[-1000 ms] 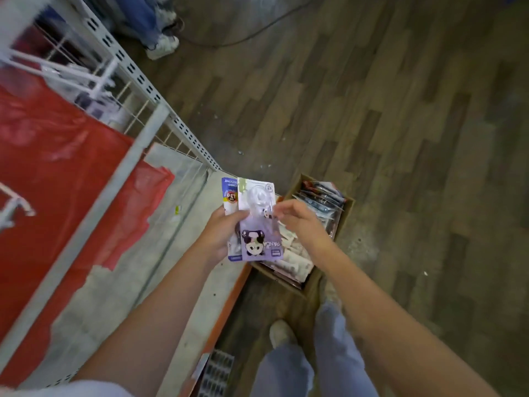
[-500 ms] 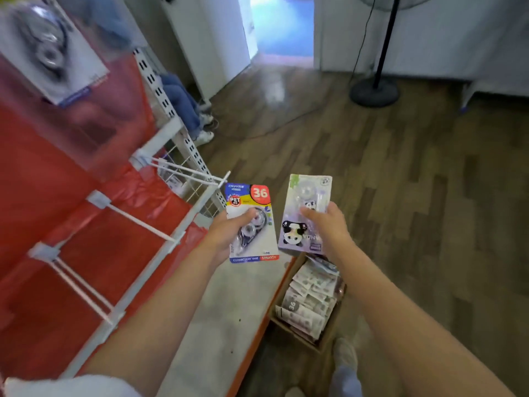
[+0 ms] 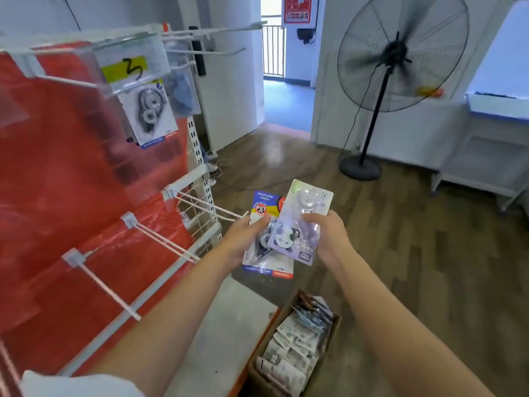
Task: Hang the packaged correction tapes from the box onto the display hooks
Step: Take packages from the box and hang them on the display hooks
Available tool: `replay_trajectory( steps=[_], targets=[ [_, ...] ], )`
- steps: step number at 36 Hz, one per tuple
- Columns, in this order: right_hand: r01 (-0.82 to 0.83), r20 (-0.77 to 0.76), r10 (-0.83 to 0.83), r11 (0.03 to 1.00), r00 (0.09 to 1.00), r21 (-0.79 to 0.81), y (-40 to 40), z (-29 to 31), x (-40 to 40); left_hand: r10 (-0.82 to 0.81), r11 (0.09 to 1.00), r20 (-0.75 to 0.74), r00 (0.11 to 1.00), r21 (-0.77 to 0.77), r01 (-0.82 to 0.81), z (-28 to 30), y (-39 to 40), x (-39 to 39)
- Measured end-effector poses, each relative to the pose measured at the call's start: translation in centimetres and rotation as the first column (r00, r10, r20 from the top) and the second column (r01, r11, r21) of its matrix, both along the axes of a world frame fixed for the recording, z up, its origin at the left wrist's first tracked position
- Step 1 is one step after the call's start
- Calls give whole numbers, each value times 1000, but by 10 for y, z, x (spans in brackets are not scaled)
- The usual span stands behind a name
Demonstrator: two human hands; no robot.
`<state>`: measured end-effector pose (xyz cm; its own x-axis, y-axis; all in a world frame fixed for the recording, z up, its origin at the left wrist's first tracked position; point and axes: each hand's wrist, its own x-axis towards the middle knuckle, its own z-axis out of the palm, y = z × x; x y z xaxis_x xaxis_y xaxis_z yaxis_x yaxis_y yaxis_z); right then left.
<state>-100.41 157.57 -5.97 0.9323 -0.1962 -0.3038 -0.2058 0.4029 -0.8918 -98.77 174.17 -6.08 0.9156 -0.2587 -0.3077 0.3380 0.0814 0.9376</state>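
A pack is gripped in each hand (image 3: 243, 239) (image 3: 329, 239) beside the hooks (image 3: 183, 250); next, one hole must be threaded on.

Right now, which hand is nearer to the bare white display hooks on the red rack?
Left. The left hand, gripping the blue correction tape pack, sits just right of the hooks. The right hand, holding the purple panda pack, is farther right.

Bare forearms; white short sleeve (image 3: 83, 385) on left arm.
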Motion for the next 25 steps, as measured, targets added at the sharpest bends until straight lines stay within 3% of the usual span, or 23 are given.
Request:
replay_trajectory(
  steps=[5, 8, 10, 12, 14, 17, 19, 20, 22, 25],
  targets=[
    [-31, 103, 27, 999, 994, 41, 14, 20, -1, 21, 999, 60, 998, -52, -17, 19, 10, -5],
    [-82, 144, 72, 995, 987, 65, 25, 24, 5, 67, 997, 115, 991, 20, -70, 27, 17, -9],
    [-94, 123, 95, 995, 988, -18, 33, 25, 11, 139, 982, 166, 976, 107, -158, 34, 26, -9],
    [-127, 65, 142, 972, 988, -199, 38, 24, 20, 197, 957, 223, 955, 168, -237, 40, 39, -6],
    [-133, 43, 177, 858, 983, -496, 40, 27, 26, 210, 936, 275, 938, 221, -274, 45, 54, -1],
    [-68, 121, 364, 465, 924, -883, 41, 31, 34, 204, 914, 349, 914, 267, -306, 50, 70, 4],
    [-38, 91, 530, 227, 843, -973, 44, 36, 43, 224, 902, 384, 896, 266, -339, 53, 73, 6],
    [-60, 46, 594, 157, 803, -986, 46, 40, 47, 254, 896, 399, 881, 247, -369, 54, 74, 7],
    [-134, -41, 659, 92, 751, -987, 50, 46, 58, 346, 871, 420, 839, 189, -453, 57, 74, 9],
    [-236, -44, 704, 178, 709, -955, 55, 59, 68, 473, 825, 419, 775, 98, -556, 65, 73, 14]
  ],
)
